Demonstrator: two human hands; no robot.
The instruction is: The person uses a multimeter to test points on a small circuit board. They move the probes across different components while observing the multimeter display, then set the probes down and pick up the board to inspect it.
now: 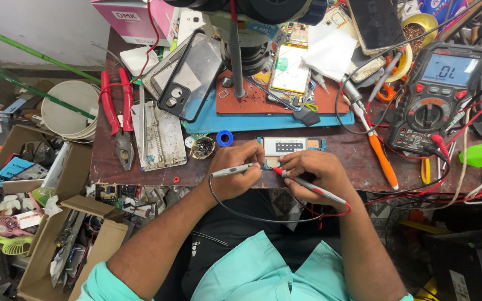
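My left hand (pixel 234 170) grips a grey probe (pixel 231 170) with a black lead, its tip pointing right at a small phone circuit board (pixel 288 146) near the table's front edge. My right hand (pixel 313 170) holds a red probe (pixel 308 185) with a red lead, its tip touching the board's lower edge. Both hands rest against the table edge, almost touching each other. A dark multimeter (pixel 439 97) with red trim stands at the right, its screen lit, and the leads run toward it.
A blue mat (pixel 218 121) at the back holds an opened phone (pixel 290 75) under a microscope stand (pixel 235 56). Phone back covers (pixel 188 75), red pliers (pixel 117 114), a white housing (pixel 160 136) and an orange-handled tool (pixel 383 159) lie around. Cardboard boxes (pixel 34 223) of parts sit lower left.
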